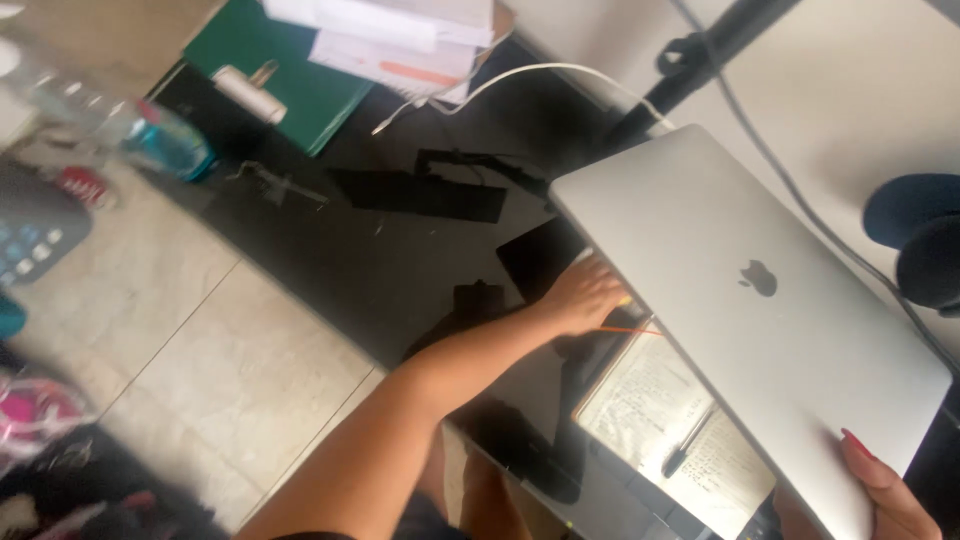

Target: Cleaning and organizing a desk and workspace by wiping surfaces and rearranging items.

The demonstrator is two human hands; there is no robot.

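Note:
A closed silver laptop (745,300) lies tilted over a dark desk (380,260). My left hand (585,298) grips its left edge, fingers tucked underneath. My right hand (885,490), with red nails, holds its lower right corner. Under the laptop lies an open notebook (655,415) with handwriting and a dark pen (685,450) on it.
A green folder (275,75) and stacked white papers (400,35) sit at the desk's far side, with a white cable (520,72) beside them. A plastic bottle (150,130) lies at the left. Black strips (420,192) lie mid-desk. A black stand pole (690,70) rises behind the laptop. Tiled floor (190,340) lies left.

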